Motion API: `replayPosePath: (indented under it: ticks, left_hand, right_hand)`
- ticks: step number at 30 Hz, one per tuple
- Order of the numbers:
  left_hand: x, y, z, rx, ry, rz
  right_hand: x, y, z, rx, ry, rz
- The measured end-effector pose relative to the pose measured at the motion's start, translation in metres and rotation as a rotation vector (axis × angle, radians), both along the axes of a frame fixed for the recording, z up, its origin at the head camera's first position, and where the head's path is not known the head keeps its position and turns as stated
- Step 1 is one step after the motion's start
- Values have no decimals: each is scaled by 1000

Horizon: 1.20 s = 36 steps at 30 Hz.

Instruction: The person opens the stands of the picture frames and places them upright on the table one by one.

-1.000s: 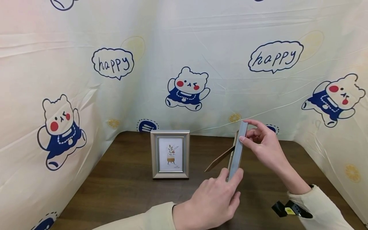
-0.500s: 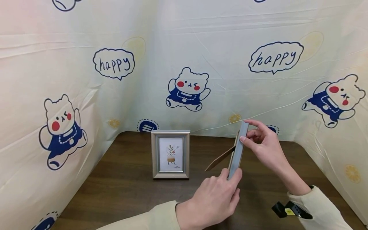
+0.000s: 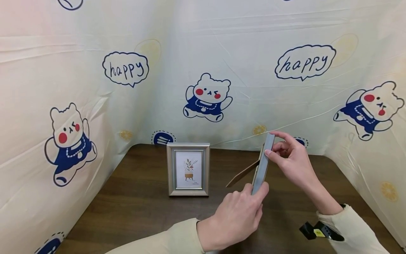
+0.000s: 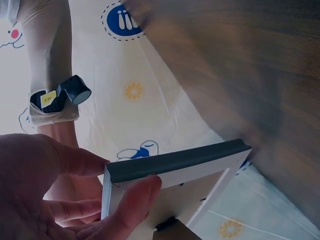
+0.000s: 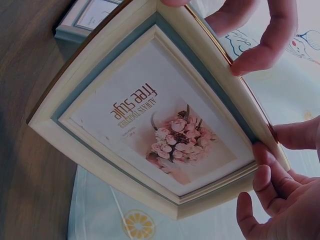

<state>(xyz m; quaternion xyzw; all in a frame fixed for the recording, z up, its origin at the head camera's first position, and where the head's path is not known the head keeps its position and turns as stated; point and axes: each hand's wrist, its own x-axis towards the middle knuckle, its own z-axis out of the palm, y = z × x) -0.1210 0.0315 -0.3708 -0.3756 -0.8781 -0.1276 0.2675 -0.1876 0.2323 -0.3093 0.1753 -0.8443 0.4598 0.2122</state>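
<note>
Both hands hold a picture frame [image 3: 262, 164], seen nearly edge-on in the head view and tilted. Its brown back stand [image 3: 242, 173] sticks out to the left. My left hand [image 3: 236, 213] grips the near lower end between thumb and fingers. At the upper end, my right hand [image 3: 292, 158] pinches the edge with thumb and index finger. The right wrist view shows the front, a cream border [image 5: 110, 172] with a teal inner band around a print of pink flowers [image 5: 177, 137]. Part of the white-edged back [image 4: 190, 175] appears in the left wrist view.
A second picture frame [image 3: 171, 169], with a potted-plant print, stands upright on the dark wooden table [image 3: 133, 204], left of the hands. Patterned cloth [image 3: 247, 53] with bears and "happy" bubbles hangs around the table's back and sides. A black device [image 3: 321, 231] is strapped at the right cuff.
My left hand and wrist have shifted slightly right and up along the held frame's lower end. The right hand, the held frame and the standing frame stay almost where they were.
</note>
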Motion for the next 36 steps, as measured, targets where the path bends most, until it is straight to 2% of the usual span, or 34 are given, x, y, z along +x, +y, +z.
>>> replayPosePath:
  ticks: [19,28,36]
  left_hand:
    - [-4,0,-2,26,-24,6]
    - [-5,-1,-2,45,-44,-12]
    - [-4,-2,2,35,-51,-17]
  right_hand:
    - [-1,-2,1,9,-12,-20]
    - [-1,-2,0,0,-17,-17]
    - [0,-4,1,23,-2,-33]
